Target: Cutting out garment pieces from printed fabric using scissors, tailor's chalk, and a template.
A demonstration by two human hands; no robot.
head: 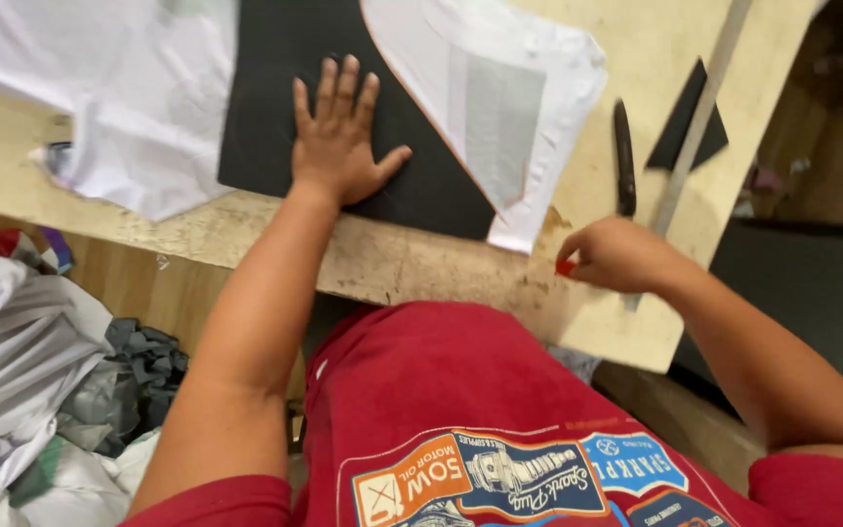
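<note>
Pressing flat: left hand (339, 132), fingers spread wide, palm down on black sheet (275, 107), holding nothing, pinning it to plywood worktable (421, 263). Right hand (617, 256) curled narrow around small red object (565, 267), probably marker or chalk; kind not resolvable. Right hand rests at table's near edge, well apart from sheet. Judged step: material held steady, marking not yet begun. Next move would call for bringing red tip onto sheet while left palm keeps it from sliding. White fabric pieces (500, 107) overlap sheet on both sides. Dark-handled tool (624, 156), long metal ruler (700, 117), black triangular offcut (687, 122) lie right. Heap of cloth scraps (41, 371) below left.
</note>
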